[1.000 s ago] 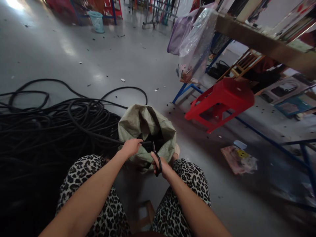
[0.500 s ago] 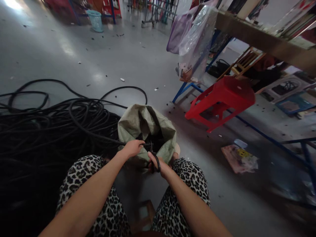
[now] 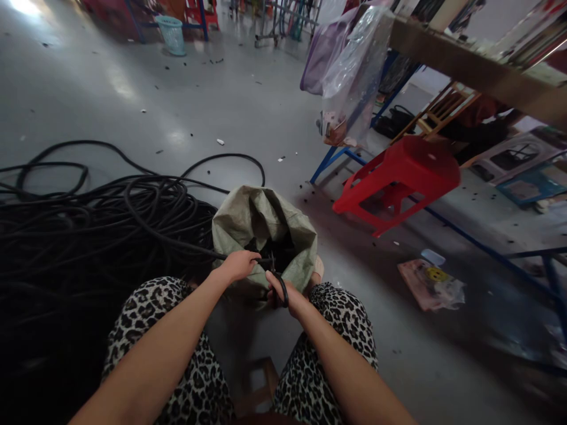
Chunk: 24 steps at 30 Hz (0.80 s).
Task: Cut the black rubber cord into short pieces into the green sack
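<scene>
A grey floor (image 3: 199,106) spread out on every side of the sack (image 3: 248,221), which stood open between the person's knees. To the left of the sack lay a large heap of black cable (image 3: 88,236), its loops touching the sack's side and a few strands trailing out on the floor beyond it. To the right of the sack, well apart, a red stool (image 3: 398,177) stood beside a blue frame. The sack itself was pale green, with dark pieces showing inside its mouth. At the near rim of the sack the left hand (image 3: 239,264) was closed around one strand of the cable, holding it across the mouth. Just to the right of it, also at the near rim, the right hand (image 3: 287,298) gripped black scissors (image 3: 278,282) by the loops, blades pointing up to the held strand.
</scene>
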Each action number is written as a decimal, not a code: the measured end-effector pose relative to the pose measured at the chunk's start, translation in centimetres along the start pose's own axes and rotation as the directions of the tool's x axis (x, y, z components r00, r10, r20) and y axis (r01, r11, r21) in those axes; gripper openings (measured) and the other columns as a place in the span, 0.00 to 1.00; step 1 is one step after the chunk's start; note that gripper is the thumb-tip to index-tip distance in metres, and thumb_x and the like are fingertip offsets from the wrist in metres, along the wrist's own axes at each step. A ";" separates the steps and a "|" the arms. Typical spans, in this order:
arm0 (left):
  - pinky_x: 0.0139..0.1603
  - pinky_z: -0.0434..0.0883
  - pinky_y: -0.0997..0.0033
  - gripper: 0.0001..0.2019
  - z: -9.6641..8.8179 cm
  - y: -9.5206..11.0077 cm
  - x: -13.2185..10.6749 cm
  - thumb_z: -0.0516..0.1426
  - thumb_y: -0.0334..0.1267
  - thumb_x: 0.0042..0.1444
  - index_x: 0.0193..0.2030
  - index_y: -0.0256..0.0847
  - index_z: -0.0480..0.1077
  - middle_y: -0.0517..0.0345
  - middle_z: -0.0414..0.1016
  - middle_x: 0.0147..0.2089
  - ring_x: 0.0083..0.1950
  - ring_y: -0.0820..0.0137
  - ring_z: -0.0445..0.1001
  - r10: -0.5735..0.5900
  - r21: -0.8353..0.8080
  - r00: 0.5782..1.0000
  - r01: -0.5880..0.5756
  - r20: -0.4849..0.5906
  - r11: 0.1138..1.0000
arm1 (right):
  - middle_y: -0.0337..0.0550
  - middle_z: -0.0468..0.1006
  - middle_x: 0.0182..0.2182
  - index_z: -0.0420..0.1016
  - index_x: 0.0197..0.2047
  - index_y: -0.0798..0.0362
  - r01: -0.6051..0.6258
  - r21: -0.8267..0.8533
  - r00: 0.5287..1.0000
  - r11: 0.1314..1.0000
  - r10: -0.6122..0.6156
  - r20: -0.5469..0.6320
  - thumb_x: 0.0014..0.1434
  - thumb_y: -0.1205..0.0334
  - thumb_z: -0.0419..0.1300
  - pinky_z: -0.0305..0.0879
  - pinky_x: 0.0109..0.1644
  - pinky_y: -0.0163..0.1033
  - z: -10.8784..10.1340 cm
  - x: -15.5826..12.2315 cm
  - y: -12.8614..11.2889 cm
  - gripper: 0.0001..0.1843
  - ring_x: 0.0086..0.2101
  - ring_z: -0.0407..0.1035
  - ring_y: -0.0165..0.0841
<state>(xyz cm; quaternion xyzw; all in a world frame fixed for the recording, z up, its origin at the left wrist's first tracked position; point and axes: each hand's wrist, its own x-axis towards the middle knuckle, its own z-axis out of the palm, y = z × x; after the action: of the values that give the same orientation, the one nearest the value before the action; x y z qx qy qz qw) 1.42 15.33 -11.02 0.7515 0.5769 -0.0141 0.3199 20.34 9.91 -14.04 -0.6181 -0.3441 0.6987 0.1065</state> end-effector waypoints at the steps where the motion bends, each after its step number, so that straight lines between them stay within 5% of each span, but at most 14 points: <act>1: 0.50 0.68 0.71 0.18 0.0 -0.1 0.0 0.49 0.37 0.58 0.52 0.46 0.73 0.55 0.77 0.51 0.51 0.64 0.75 0.004 0.006 1.000 -0.004 0.001 1.000 | 0.41 0.70 0.20 0.68 0.33 0.58 -0.002 0.005 1.000 1.000 0.002 0.000 0.57 0.34 0.52 0.57 0.18 0.30 0.0 0.0 0.0 0.31 0.18 0.65 0.28; 24: 0.49 0.68 0.71 0.18 -0.4 0.4 0.0 0.48 0.37 0.59 0.53 0.45 0.72 0.54 0.77 0.51 0.49 0.64 0.75 -0.017 -0.008 1.000 0.017 0.010 1.000 | 0.39 0.67 0.15 0.65 0.26 0.57 -0.078 0.002 0.993 0.997 0.078 -0.092 0.62 0.39 0.50 0.60 0.13 0.30 0.9 -1.2 -1.5 0.28 0.12 0.63 0.28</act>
<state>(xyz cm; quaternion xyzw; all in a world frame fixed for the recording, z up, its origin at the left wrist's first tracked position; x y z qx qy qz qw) 1.62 15.50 -10.48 0.7450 0.5818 -0.0180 0.3258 19.33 10.08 -12.18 -0.6626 -0.3149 0.6730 0.0942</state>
